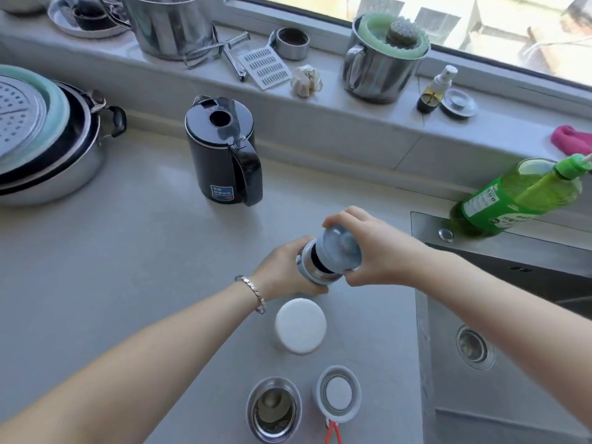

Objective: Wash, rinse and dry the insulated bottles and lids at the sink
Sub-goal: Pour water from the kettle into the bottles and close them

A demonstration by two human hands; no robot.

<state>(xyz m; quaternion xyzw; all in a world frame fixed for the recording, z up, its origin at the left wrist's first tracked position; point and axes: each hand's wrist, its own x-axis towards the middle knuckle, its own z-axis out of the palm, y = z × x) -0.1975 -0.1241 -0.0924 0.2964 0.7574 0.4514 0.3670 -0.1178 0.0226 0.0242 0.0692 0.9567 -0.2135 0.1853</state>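
- On the worktop (128,267), left of the sink, your left hand (285,267) wraps the blue bottle (312,254), fingers curled round its body. If that grip slips, the bottle may twist or tip.
- Nearer you stand a white-capped bottle (300,325), an open steel bottle (274,408) and an upturned lid (338,392). A careless sweep of your left forearm could knock them.
- Your right hand (381,254) clasps the blue lid (341,251), which sits tilted and partly off the mouth. If it jerks free, it may drop.
- The sink (512,347) lies just right, with both arms reaching forward.
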